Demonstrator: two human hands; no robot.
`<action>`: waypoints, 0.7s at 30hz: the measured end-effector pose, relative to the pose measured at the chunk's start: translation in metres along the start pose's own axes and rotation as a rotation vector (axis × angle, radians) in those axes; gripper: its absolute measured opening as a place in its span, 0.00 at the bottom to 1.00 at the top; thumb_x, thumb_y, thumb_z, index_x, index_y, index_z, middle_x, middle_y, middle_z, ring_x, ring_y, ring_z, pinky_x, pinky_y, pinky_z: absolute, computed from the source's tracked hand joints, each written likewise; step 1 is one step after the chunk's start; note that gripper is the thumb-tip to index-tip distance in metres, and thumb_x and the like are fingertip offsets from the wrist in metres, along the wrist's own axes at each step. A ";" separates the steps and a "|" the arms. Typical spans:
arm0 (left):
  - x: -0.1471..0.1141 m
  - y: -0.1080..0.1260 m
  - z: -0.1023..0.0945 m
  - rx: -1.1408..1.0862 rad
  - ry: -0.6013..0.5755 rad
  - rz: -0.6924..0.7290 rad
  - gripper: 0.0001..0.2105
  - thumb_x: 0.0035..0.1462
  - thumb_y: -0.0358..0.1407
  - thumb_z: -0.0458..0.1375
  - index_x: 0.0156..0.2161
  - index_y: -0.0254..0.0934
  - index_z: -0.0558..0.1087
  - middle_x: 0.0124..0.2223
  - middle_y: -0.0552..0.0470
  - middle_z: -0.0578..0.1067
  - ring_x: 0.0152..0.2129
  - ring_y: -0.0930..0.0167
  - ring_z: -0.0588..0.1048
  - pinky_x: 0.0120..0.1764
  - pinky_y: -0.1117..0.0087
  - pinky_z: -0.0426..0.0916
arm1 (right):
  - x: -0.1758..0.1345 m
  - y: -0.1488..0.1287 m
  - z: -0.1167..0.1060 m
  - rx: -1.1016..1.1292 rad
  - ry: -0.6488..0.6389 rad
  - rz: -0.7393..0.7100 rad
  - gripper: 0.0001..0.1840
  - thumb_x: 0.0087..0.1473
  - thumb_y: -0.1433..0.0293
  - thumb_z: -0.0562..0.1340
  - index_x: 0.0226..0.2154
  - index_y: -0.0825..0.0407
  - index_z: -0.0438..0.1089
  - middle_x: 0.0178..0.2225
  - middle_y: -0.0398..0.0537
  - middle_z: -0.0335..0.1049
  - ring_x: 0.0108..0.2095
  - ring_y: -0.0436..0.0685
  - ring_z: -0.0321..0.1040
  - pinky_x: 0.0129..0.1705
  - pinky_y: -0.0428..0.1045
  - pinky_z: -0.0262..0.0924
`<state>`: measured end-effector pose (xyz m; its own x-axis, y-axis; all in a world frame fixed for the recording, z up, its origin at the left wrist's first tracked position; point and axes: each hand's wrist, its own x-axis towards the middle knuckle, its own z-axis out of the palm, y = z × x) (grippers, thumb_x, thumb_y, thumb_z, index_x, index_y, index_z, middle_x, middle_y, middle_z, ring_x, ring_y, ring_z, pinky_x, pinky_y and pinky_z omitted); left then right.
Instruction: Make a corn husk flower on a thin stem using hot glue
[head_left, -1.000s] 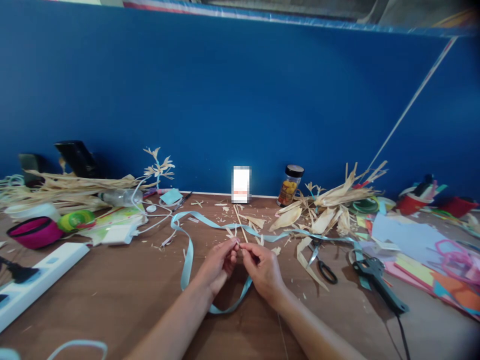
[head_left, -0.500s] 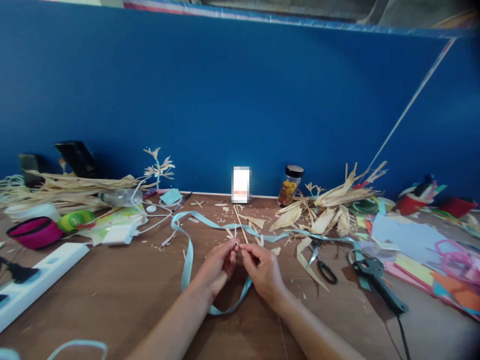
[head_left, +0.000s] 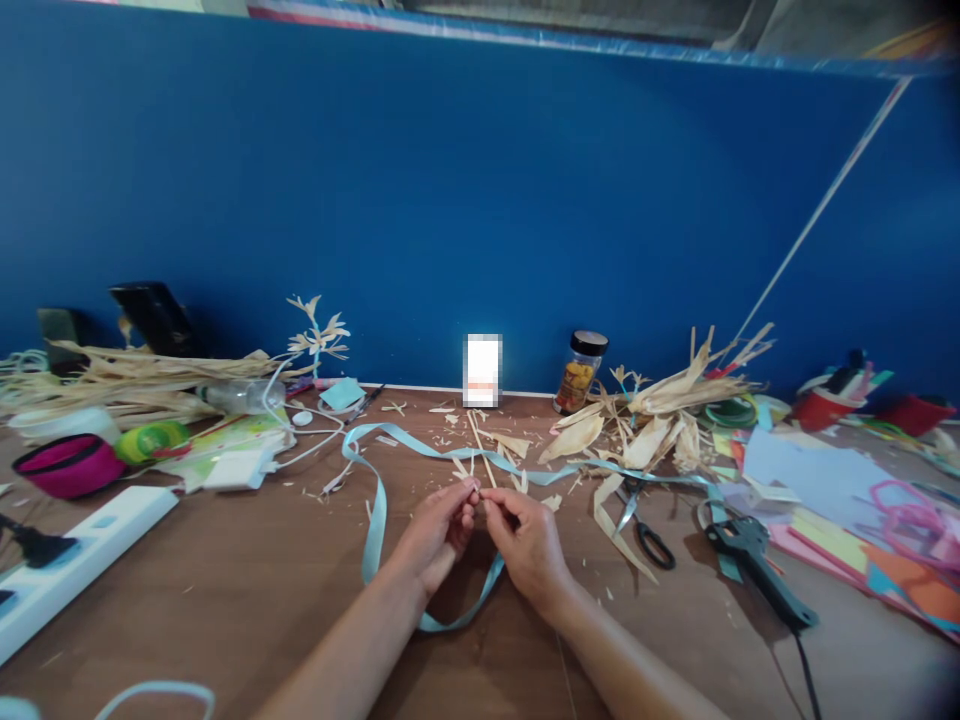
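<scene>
My left hand is closed, thumb and forefinger pinching a thin pale strip of corn husk that sticks upward. Almost touching it, my right hand makes a pinch at the same spot. A light blue ribbon loops across the table behind both hands, passes under my left forearm and rises into my right hand, where the fingers cover its end. Thin husk sticks and scraps lie just beyond my fingertips. Scissors with black handles lie right of my right hand, partly over a husk strip.
A glue gun lies at the right, near coloured papers. Dried husks and a black-lidded jar stand behind. A bright phone leans on the blue partition. A power strip is left.
Both hands stay pinched together in nearly the same place, with only a very slight shift of the fingers. Everything else on the table looks the same.
</scene>
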<state>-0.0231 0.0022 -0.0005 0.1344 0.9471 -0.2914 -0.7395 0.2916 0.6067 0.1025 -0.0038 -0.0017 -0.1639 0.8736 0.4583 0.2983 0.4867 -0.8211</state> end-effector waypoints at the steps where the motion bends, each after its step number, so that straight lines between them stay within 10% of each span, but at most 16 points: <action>1: 0.000 0.000 0.000 0.000 0.006 -0.001 0.02 0.47 0.26 0.58 0.29 0.27 0.70 0.23 0.53 0.70 0.14 0.83 0.69 0.18 0.86 0.67 | 0.000 -0.001 0.000 0.004 -0.006 -0.001 0.11 0.51 0.72 0.53 0.34 0.52 0.70 0.30 0.47 0.72 0.30 0.53 0.68 0.33 0.46 0.61; 21: -0.001 -0.003 0.005 0.295 0.036 0.158 0.08 0.42 0.33 0.62 0.26 0.29 0.72 0.23 0.55 0.69 0.16 0.83 0.64 0.19 0.85 0.61 | 0.001 -0.004 -0.003 0.009 0.015 0.146 0.09 0.50 0.67 0.54 0.32 0.55 0.65 0.20 0.42 0.66 0.21 0.48 0.62 0.26 0.42 0.57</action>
<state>-0.0180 0.0009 0.0015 0.0060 0.9799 -0.1996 -0.5257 0.1729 0.8329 0.1042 -0.0050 0.0026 -0.1051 0.9349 0.3391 0.3092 0.3548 -0.8823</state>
